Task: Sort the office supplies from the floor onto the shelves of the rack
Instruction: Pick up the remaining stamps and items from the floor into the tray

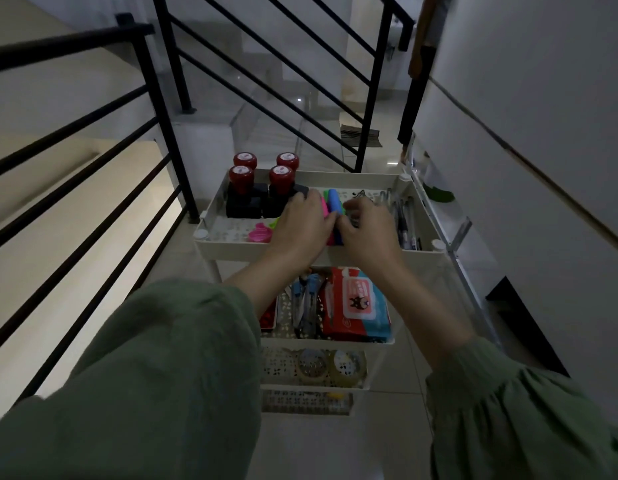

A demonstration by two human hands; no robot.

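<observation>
A black stair railing (pixel 93 140) runs down the left above pale steps. Beside it, on glossy floor tiles (pixel 397 438), stands the white rack (pixel 418 188). In its top shelf, red-capped stamps (pixel 262 188) stand left; the left hand (pixel 304 223) and right hand (pixel 369 226) curl round coloured highlighters (pixel 333 202) mid-shelf. Pens (pixel 404 220) lie right. A white wall (pixel 542 98) closes the right.

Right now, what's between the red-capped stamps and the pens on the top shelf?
Head view: both hands, left and right, on bright highlighters.
</observation>
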